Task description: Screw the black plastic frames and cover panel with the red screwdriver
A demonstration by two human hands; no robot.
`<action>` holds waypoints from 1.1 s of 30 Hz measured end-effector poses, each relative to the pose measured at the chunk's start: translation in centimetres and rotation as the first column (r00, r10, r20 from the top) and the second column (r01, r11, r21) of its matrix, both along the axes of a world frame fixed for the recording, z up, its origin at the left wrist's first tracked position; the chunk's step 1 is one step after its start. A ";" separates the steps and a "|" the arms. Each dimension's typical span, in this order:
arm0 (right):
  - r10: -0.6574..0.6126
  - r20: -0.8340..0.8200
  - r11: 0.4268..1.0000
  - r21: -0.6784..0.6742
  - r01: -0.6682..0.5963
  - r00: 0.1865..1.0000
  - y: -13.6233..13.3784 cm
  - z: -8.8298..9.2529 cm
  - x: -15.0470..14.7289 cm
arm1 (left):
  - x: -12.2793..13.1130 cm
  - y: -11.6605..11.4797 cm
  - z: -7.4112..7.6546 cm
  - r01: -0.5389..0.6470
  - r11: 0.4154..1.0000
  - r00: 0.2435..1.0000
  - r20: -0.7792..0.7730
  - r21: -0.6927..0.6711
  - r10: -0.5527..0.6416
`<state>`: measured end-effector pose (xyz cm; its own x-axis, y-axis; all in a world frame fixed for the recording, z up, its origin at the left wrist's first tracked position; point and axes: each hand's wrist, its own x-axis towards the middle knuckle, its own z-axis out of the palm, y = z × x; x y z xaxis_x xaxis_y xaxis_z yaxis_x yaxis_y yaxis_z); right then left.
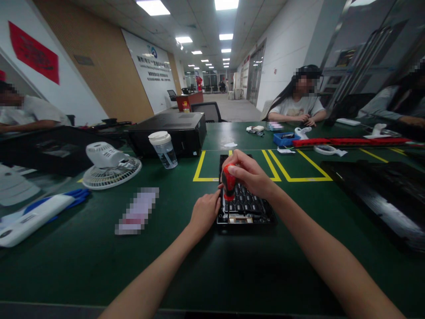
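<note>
Screwdriver (229,185): stands upright over black case (247,227); right hand (248,173), fingers wrapped round handle; left hand (203,210) alongside, grip unclear.

Red/blk screwdriver (229,188) upright, tip prob. on blk case (247,227).

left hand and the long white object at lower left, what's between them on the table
In the head view, a pixelated pale purple item lies between the left hand and the long white object, with something blue beside the latter.
</note>
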<state>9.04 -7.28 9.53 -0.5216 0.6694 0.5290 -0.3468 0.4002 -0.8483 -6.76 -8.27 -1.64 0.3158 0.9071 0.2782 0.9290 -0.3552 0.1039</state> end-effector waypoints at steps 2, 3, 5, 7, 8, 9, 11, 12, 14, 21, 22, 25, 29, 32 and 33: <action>-0.031 0.009 0.999 0.021 0.031 0.999 -0.1 0.1 -0.1 | 0.0 0.0 -0.1 0.005 1.000 1.000 -0.002 0.006 -0.005; -0.051 0.016 0.998 0.035 0.050 0.999 -0.2 0.2 -0.1 | 0.0 0.0 -0.1 0.007 1.000 1.000 -0.003 0.006 -0.007; -0.093 0.030 0.993 0.072 0.090 0.995 -0.3 0.3 -0.1 | -0.1 0.0 -0.1 0.007 1.000 1.000 -0.006 0.006 -0.007; -0.132 0.041 0.986 0.113 0.126 0.990 -0.4 0.3 -0.1 | -0.1 0.0 -0.1 0.007 1.000 1.000 -0.009 0.009 -0.007; -0.146 0.047 0.982 0.130 0.139 0.988 -0.4 0.3 -0.1 | -0.1 0.0 -0.1 0.007 1.000 1.000 -0.011 0.011 -0.007; -0.157 0.053 0.979 0.141 0.148 0.986 -0.4 0.3 -0.1 | -0.1 0.0 -0.1 0.008 1.000 1.000 -0.011 0.012 -0.007; -0.172 0.059 0.975 0.152 0.162 0.983 -0.4 0.3 -0.2 | -0.1 0.0 0.0 0.004 1.000 1.000 -0.011 0.015 -0.004; -0.182 0.059 0.973 0.154 0.171 0.982 -0.4 0.2 -0.2 | -0.1 0.0 -0.1 0.004 1.000 1.000 -0.012 0.014 -0.004; -0.210 0.056 0.967 0.157 0.199 0.976 -0.4 0.2 -0.2 | -0.1 0.0 -0.1 0.002 1.000 1.000 -0.013 0.011 -0.002; -0.381 0.092 0.908 0.227 0.353 0.920 -0.6 0.0 -0.4 | -0.1 0.0 -0.3 0.018 1.000 1.000 -0.009 0.015 -0.018; -0.395 0.098 0.901 0.234 0.365 0.913 -0.6 0.0 -0.5 | -0.1 0.0 -0.2 0.020 1.000 1.000 -0.009 0.012 -0.020; -0.447 0.121 0.876 0.262 0.406 0.886 -0.9 0.0 -0.6 | -0.1 -0.1 -0.1 0.015 1.000 1.000 -0.005 0.004 -0.015; -0.550 0.159 0.814 0.322 0.484 0.820 -1.3 0.2 -0.8 | 0.0 -0.1 0.1 0.009 1.000 1.000 -0.002 0.001 -0.009; -0.623 0.171 0.760 0.362 0.539 0.763 -1.6 0.3 -1.0 | 0.0 -0.1 0.1 0.011 1.000 1.000 -0.002 0.004 -0.011; -0.648 0.164 0.739 0.374 0.561 0.744 -1.7 0.3 -1.1 | 0.0 -0.1 0.2 0.012 1.000 1.000 -0.002 0.002 -0.012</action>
<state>7.95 -8.96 9.87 -0.2052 0.7339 0.6475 0.2746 0.6782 -0.6816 -6.81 -8.39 -1.49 0.3274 0.9025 0.2796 0.9247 -0.3669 0.1014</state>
